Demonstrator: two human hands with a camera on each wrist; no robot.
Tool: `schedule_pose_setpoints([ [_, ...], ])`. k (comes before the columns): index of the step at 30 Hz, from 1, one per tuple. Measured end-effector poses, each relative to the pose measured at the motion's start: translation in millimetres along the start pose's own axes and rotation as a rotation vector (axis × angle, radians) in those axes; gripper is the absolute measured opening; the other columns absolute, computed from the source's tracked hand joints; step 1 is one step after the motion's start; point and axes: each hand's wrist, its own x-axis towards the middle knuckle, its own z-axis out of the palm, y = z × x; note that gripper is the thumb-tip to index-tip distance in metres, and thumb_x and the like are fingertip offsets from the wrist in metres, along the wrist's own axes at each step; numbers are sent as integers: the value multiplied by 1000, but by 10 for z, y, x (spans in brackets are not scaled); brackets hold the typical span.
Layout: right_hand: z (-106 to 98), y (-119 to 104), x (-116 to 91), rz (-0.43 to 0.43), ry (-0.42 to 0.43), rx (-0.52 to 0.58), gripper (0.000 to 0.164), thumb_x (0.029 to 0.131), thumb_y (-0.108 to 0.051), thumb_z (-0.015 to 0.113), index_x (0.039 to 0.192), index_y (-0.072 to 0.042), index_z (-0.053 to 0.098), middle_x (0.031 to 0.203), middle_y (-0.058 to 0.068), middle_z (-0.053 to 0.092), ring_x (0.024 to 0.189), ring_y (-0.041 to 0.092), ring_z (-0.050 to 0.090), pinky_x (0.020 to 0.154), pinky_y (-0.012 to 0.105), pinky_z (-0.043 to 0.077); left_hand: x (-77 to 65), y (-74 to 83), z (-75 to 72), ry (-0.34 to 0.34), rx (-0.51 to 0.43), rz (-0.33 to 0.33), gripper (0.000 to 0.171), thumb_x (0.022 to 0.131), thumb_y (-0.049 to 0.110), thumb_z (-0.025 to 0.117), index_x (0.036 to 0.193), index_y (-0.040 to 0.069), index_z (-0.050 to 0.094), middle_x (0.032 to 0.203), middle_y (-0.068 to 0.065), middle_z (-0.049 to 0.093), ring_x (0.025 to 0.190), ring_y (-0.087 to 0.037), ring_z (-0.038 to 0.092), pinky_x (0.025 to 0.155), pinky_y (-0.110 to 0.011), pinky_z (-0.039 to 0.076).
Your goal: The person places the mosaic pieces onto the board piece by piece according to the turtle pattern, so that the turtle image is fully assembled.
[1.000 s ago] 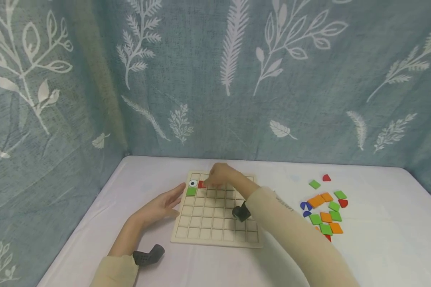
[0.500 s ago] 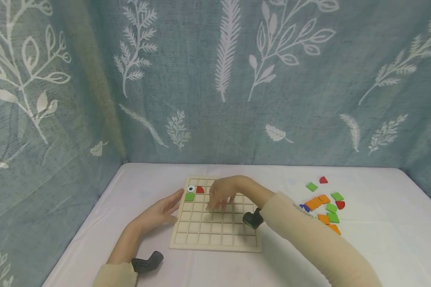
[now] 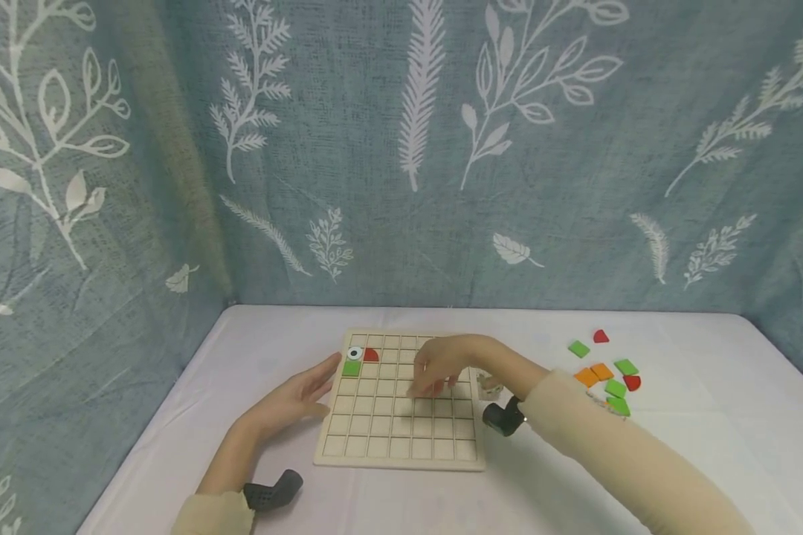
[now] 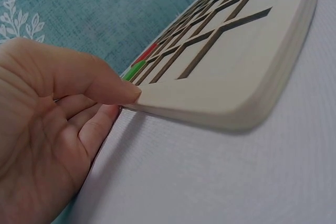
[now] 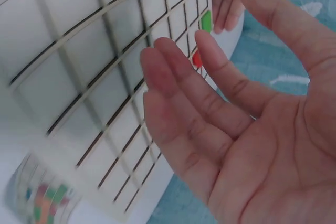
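Observation:
A pale wooden grid board (image 3: 401,448) lies on the white table. In its upper left cells sit a white disc with a black dot (image 3: 355,354), a green square tile (image 3: 351,368) and a red quarter-round tile (image 3: 371,355). My left hand (image 3: 299,392) rests at the board's left side, its fingers extended; in the left wrist view the thumb (image 4: 113,88) touches the board's edge. Over the board's middle right hovers my right hand (image 3: 438,365). The right wrist view shows its fingers (image 5: 184,140) loosely bent, with nothing held.
Loose tiles lie to the right: orange squares (image 3: 602,371), green squares (image 3: 615,388) and red quarter-rounds (image 3: 632,383). My right sleeve (image 3: 616,438) covers part of them. A small patterned thing (image 3: 487,386) shows beside the board. A leaf-print curtain (image 3: 375,148) hangs behind.
My right hand has left the red quarter-round tile, which now shows fully in its cell, and has moved right and toward me across the board. The left hand stays beside the board.

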Motion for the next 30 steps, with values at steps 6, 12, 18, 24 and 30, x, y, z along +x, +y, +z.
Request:
schedule_pose_setpoints([
  [6, -56, 182, -197, 12, 80, 42, 23, 86, -29, 63, 90, -7, 65, 91, 7, 67, 82, 18, 65, 70, 29, 56, 14, 17, 7, 18, 25, -18, 91, 72, -2, 63, 147, 2, 12, 154, -15, 8, 138, -34, 21, 110, -37, 23],
  [12, -107, 372, -367, 72, 125, 27, 24, 86, -31, 62, 91, -8, 64, 83, 4, 64, 74, 13, 60, 67, 28, 54, 10, 40, 6, 26, 22, -27, 92, 72, -1, 64, 148, 3, 12, 155, -13, 8, 137, -34, 22, 111, -38, 22],
  [18, -145, 571, -576, 116, 161, 14, 27, 86, -34, 61, 93, -8, 63, 85, 3, 65, 77, 12, 60, 69, 28, 54, -1, 48, -12, -1, -4, 2, 91, 73, -2, 63, 147, 0, 10, 154, -16, 5, 138, -36, 18, 111, -39, 20],
  [24, -103, 861, -847, 152, 191, 55, 38, 86, -40, 58, 101, -6, 62, 92, 4, 65, 82, 16, 62, 72, 31, 55, -10, 21, -10, -23, -25, 6, 90, 76, 0, 63, 147, 0, 8, 154, -16, 2, 139, -37, 15, 111, -41, 18],
  [30, -6, 1147, -1124, 156, 246, 24, 30, 86, -34, 61, 96, -6, 61, 80, 3, 62, 72, 16, 56, 65, 29, 51, 3, 6, -3, -18, -29, -11, 90, 76, 1, 63, 148, 2, 9, 155, -13, 3, 139, -35, 16, 111, -39, 19],
])
